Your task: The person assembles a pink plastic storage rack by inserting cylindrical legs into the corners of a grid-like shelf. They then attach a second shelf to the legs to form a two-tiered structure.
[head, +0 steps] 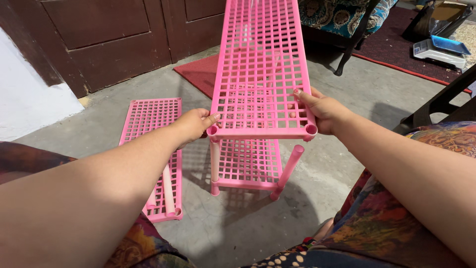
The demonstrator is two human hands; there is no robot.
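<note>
Both hands, left hand (194, 125) and right hand (321, 111), grip the near corners of a pink shelf rack (260, 69) standing on a cracked concrete floor (238, 223), beside a spare pink shelf panel (151, 116), red mat (201, 74) and brown doors (114, 39).

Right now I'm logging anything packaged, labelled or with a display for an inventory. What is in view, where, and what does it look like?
Weighing scale: on the floor at top right, flat, boxy, white body with a blue tray on top; whether it has a display cannot be told.
No packages, labels or signs visible.
</note>
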